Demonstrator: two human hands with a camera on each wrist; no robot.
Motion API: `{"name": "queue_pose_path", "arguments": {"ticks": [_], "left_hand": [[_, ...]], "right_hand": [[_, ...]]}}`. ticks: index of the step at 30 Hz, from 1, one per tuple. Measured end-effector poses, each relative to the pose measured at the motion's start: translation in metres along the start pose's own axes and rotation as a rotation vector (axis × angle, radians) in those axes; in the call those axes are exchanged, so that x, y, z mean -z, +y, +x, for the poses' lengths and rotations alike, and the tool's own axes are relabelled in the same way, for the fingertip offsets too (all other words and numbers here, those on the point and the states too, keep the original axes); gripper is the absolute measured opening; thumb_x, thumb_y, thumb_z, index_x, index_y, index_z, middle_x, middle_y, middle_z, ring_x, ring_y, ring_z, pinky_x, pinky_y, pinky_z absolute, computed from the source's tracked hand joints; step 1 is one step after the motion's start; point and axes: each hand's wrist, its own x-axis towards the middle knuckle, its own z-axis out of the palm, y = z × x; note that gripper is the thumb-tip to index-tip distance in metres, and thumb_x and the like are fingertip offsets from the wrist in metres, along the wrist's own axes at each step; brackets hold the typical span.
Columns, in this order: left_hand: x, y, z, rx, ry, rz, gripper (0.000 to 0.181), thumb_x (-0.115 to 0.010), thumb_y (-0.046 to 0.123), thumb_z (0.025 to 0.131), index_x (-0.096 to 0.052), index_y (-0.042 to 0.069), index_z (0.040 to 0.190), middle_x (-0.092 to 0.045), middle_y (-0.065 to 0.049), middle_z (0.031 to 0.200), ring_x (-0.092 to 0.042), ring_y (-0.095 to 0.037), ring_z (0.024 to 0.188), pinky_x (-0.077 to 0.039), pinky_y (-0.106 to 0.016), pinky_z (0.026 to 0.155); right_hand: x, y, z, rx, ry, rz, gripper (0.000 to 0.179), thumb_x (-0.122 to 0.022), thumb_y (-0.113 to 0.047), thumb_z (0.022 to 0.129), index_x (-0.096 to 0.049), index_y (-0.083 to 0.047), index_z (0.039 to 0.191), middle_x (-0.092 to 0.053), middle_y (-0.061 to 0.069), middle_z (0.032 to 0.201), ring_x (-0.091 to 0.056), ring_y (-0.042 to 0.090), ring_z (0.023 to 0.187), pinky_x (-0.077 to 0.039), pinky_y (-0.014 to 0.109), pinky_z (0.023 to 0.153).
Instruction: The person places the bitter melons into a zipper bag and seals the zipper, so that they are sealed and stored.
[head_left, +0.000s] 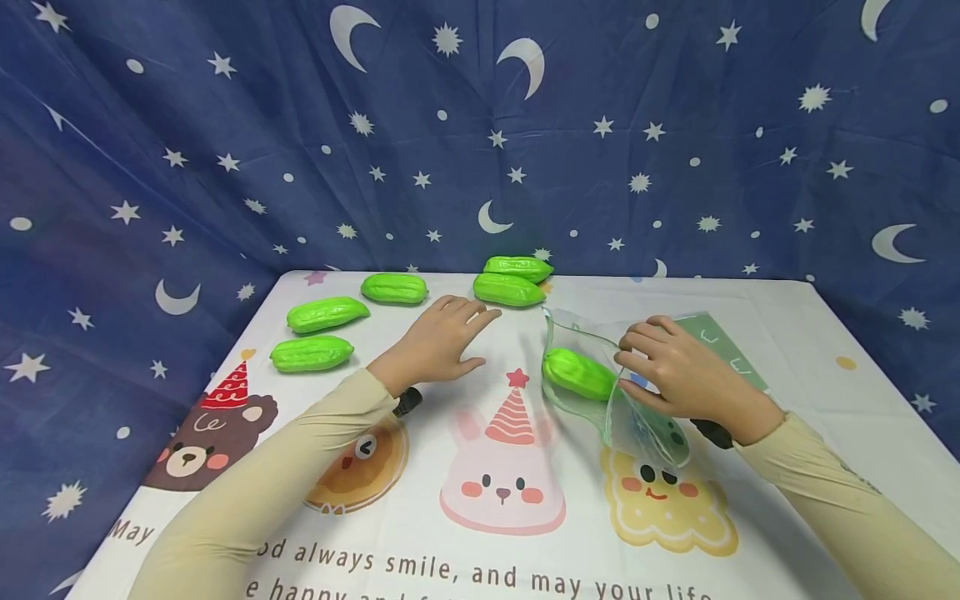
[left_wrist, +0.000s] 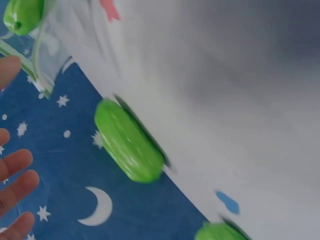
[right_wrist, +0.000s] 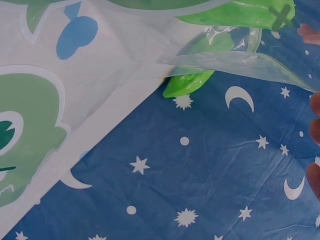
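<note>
My right hand [head_left: 667,367] grips the rim of a clear plastic bag [head_left: 643,437] with green printing, holding its mouth apart. Inside the bag lies one bright green, ridged toy vegetable [head_left: 579,374], elongated with a pointed end. Left of the bag, my left hand [head_left: 442,337] hovers over the table with fingers extended and nothing in them. Closest beyond it is a similar green vegetable [head_left: 508,290] at the table's back. The left wrist view shows spread fingertips [left_wrist: 20,185] and another green vegetable [left_wrist: 129,141]. In the right wrist view, the bag [right_wrist: 115,45] hides part of the green vegetables.
Several more green vegetables lie along the back and left: one behind the nearest [head_left: 519,267], one at back left [head_left: 394,288], two at the left side [head_left: 327,314]. A white tablecloth [head_left: 420,467] with cartoon prints covers the table. A blue starry curtain [head_left: 420,125] hangs behind.
</note>
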Motion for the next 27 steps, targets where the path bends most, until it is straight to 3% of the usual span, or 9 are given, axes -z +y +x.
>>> {"name": "queue_pose_path", "arguments": {"ticks": [11,27], "left_hand": [[0.009,-0.028,-0.029,0.043,-0.037,0.01,0.068,-0.072,0.039,0.078,-0.047,0.009,0.133,-0.058,-0.011,0.117,-0.055,-0.028,0.111,-0.04,-0.045,0.103],[0.023,-0.063,-0.076,0.228,-0.049,-0.022,0.071,-0.075,0.035,0.075,-0.048,0.006,0.133,-0.058,-0.015,0.118,-0.053,-0.033,0.113,-0.041,-0.049,0.1]], "right_hand": [[0.0,0.0,-0.001,-0.002,-0.003,-0.002,0.051,-0.028,-0.038,0.1,-0.063,-0.006,0.083,-0.059,0.007,0.081,-0.055,0.025,0.08,-0.044,0.044,0.078],[0.001,0.001,-0.004,-0.007,-0.003,0.0,0.05,-0.029,-0.037,0.1,-0.063,-0.006,0.083,-0.059,0.007,0.081,-0.055,0.026,0.081,-0.044,0.044,0.078]]}}
